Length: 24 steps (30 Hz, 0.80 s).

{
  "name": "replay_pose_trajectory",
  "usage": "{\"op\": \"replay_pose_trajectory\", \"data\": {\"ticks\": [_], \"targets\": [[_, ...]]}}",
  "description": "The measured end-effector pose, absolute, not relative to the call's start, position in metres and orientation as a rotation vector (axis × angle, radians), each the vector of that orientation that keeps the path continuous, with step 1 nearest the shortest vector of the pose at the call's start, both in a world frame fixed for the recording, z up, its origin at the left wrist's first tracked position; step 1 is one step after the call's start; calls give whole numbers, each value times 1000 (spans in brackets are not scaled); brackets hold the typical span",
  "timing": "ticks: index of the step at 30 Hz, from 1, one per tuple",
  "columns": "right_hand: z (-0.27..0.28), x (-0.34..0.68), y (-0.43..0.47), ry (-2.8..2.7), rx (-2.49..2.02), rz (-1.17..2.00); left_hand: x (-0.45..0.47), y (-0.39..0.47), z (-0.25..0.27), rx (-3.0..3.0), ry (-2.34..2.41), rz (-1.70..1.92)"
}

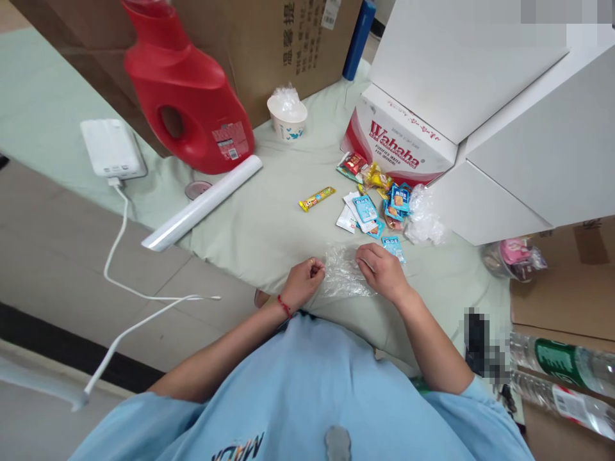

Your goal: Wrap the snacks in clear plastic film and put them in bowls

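Well, your left hand [305, 282] and right hand [380, 269] seem to pinch both sides of the clear plastic [342, 274] on the green cloth [269, 230]; it looks light, floppy, slippery, so hold its edges.

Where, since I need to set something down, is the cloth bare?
Bare cloth: between the white roll and yellow packet, and between that packet and paper cup. Crowded: before the Wahaha box, with sachets, snacks and crumpled plastic; between left hand and right hand, clear film.
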State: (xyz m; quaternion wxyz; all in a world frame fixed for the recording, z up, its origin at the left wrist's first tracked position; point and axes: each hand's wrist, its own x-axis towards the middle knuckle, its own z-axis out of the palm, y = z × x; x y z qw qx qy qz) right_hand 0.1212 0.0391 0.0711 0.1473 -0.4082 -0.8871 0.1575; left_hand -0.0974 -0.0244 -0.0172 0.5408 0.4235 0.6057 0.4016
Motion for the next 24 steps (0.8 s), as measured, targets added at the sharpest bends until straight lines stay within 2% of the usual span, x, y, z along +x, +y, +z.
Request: {"op": "replay_pose_trajectory", "data": {"ticks": [5, 12, 19, 24], "targets": [[49, 95, 74, -2677, -1307, 359, -93, -22, -15, 1084, 1430, 926], [27, 73, 104, -2638, -1200, 744, -97, -27, -16, 1016, 1430, 931], [59, 119, 60, -2367, -961, 638, -100, -27, -13, 907, 1428, 888], [74, 146, 4, -2326, -977, 570, -99, -24, -14, 860, 1443, 859]]}}
